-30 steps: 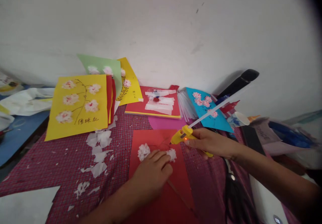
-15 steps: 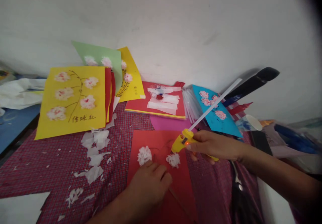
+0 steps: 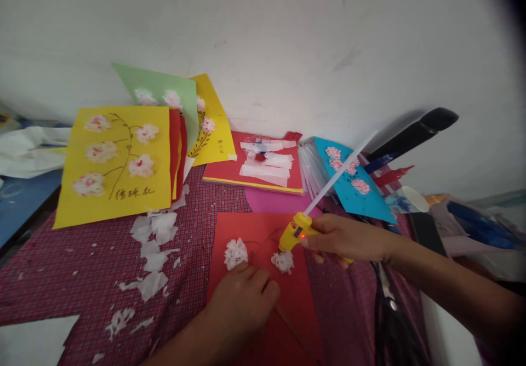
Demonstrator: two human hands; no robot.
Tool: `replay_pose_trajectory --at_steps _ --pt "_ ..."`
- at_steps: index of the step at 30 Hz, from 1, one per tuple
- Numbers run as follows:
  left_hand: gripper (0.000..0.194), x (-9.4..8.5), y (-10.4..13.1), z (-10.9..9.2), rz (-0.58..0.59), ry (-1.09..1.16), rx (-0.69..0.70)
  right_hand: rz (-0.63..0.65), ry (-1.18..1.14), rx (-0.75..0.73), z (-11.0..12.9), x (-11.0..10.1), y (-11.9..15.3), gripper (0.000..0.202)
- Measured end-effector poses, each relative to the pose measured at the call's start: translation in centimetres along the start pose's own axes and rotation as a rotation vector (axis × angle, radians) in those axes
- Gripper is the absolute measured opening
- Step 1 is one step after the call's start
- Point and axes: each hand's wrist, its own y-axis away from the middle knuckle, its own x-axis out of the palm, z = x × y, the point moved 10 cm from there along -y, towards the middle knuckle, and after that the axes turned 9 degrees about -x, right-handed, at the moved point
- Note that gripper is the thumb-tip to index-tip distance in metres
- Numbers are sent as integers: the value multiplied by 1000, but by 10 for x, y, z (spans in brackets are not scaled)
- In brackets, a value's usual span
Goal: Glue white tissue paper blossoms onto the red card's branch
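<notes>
A sheet of red paper (image 3: 293,311) lies in front of me with drawn branch lines on it. Two crumpled white paper flowers sit on it: a left flower (image 3: 235,253) and a right flower (image 3: 282,261). My right hand (image 3: 341,239) grips a yellow hot glue gun (image 3: 291,236), whose small light glows red. From its back a long glue stick (image 3: 335,179) sticks out, and its nozzle points down at the right flower's upper edge. My left hand (image 3: 244,297) rests on the red sheet just below the left flower, fingers curled together; what lies under its fingertips is hidden.
White paper scraps (image 3: 154,256) litter the checked tablecloth (image 3: 94,267) at left. Finished flower cards, including a yellow one (image 3: 119,179) and a blue one (image 3: 349,185), lean at the back. A red stack (image 3: 267,171) stands between them. Scissors (image 3: 392,306) lie at right.
The view has shifted slightly. The glue gun has tipped a little and its nozzle stays at the right flower. My left hand keeps its place on the red paper.
</notes>
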Motion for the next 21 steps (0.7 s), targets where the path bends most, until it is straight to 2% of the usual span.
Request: replay_pose_trajectory --at_steps 11,21 --pt "7 4 -2 0 38 -8 5 -8 84 0 -5 -3 -1 42" --pt "6 4 -1 0 29 -3 0 -13 53 15 -9 -4 2 39"
